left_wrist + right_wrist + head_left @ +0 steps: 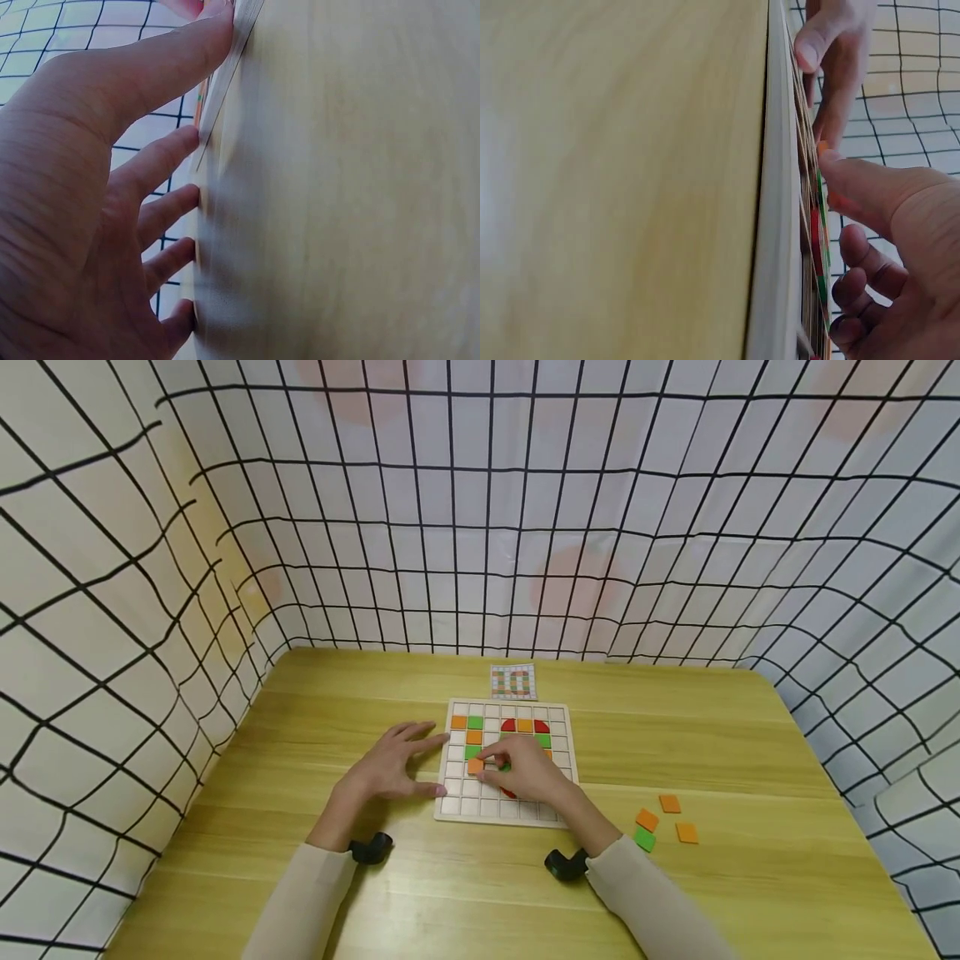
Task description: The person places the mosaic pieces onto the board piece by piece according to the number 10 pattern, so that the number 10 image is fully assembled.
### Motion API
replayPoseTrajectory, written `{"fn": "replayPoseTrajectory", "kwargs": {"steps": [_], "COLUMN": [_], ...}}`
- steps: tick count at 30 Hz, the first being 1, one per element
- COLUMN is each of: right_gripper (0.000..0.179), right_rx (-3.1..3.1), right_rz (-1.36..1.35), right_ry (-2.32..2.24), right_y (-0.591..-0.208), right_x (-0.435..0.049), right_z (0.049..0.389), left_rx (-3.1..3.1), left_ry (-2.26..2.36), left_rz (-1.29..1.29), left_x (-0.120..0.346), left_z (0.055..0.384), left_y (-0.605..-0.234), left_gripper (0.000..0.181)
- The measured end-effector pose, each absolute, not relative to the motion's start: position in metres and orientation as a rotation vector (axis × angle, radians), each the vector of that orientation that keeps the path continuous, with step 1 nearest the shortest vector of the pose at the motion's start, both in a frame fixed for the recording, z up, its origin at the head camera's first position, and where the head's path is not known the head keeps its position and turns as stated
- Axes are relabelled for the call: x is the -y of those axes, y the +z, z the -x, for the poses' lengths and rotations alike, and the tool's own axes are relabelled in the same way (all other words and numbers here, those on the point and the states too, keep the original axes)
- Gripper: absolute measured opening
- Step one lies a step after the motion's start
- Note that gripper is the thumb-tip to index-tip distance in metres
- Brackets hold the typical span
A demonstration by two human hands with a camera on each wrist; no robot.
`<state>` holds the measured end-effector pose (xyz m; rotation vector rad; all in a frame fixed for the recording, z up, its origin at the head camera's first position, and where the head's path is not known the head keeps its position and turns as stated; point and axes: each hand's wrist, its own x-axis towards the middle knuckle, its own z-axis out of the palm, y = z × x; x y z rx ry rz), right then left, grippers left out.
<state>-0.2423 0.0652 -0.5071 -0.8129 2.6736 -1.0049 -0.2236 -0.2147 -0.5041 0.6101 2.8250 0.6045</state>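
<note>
A pale gridded board [450,808] lies on the table, bearing orange and green square tiles and red rounded pieces. My right hand [531,770] is over the middle of it, thumb and forefinger pinching an orange square tile [476,766] just below a green tile [472,751]. In the right wrist view the same orange tile [823,147] shows at the fingertips. Some pieces on the board are hidden under this hand. My left hand [390,763] spreads its fingers at the board's left edge; thumb and forefinger touch the edge, the other fingertips rest on the table [360,187].
A small pattern card [513,682] lies just behind the board. To the right on the table are loose orange tiles [670,803] and a green tile [644,838]. Black wire mesh [487,527] stands around the table at the back and sides.
</note>
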Motion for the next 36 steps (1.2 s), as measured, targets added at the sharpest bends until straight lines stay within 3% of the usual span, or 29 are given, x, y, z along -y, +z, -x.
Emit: {"fn": "replayPoseTrajectory", "kwargs": {"steps": [7, 19, 26, 36], "right_gripper": [0.028, 0.011, 0.018, 0.030], "right_rx": [-2.671, -2.696, -2.685, -2.802], "right_rz": [0.792, 0.813, 0.757, 0.748], "right_ry": [-1.022, -1.033, -1.134, -1.137], "right_y": [-0.506, -0.508, -0.497, -0.475], "right_x": [-0.061, -0.061, -0.079, -0.141], "right_z": [0.240, 0.240, 0.238, 0.242], "left_rx": [-2.830, -2.833, -2.837, -2.831], "left_ry": [0.589, 0.591, 0.575, 0.603], "left_rz": [-0.617, -0.630, -0.606, -0.614], "left_x": [0.213, 0.211, 0.212, 0.213], "left_z": [0.226, 0.226, 0.225, 0.223], "left_y": [-0.503, -0.500, -0.501, -0.503], "left_gripper": [0.093, 0.093, 0.093, 0.093]}}
